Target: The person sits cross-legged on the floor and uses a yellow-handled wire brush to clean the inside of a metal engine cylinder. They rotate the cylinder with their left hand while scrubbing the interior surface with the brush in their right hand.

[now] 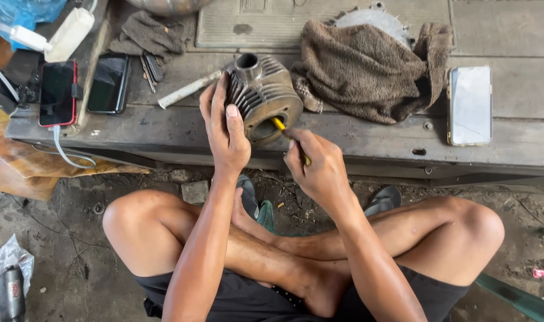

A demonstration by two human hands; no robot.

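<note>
The left hand [226, 134] grips a finned metal cylinder [263, 98] at the bench's [355, 140] front edge; the right hand [319, 167] pinches a yellow-handled tool [281, 126], its tip hidden inside the bore; a brown rag [367, 68] covers a toothed disc [373, 18].

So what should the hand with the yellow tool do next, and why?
Probably slide the yellow tool a little further round inside the bore of the finned engine cylinder: its tip is already in the opening, the right hand grips it, and the left hand steadies the cylinder.

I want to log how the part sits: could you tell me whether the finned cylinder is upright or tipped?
Tipped: the finned cylinder leans on the bench edge, its bore facing the camera.
</note>
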